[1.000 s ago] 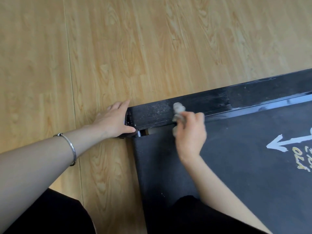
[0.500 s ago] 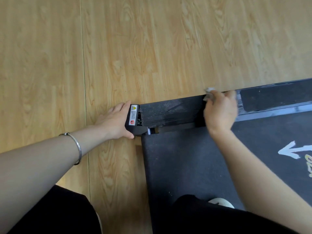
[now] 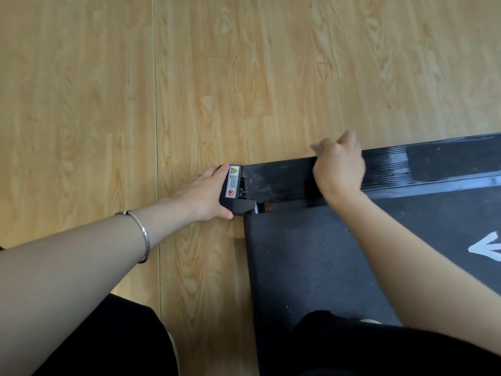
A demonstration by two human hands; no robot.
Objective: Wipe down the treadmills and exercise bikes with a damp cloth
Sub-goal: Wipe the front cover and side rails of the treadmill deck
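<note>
At end cap [image 3: 238,206] of side rail [image 3: 282,180]: one warning sticker [image 3: 233,181], text illegible; left hand [image 3: 203,194] grips cap; right hand [image 3: 339,166] clutches one cloth [image 3: 317,149] on rail.

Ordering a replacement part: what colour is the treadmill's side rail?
Black, with fine lengthwise grooves: the side rail, clearest in the head view.

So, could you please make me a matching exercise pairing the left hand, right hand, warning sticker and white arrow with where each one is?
Things: 1 left hand; 2 right hand; 3 warning sticker; 4 white arrow.
Places: A on the treadmill belt; B stuck on the end cap; C gripping the end cap; D holding a cloth on the side rail.
Pairs: 1-C; 2-D; 3-B; 4-A.
</note>
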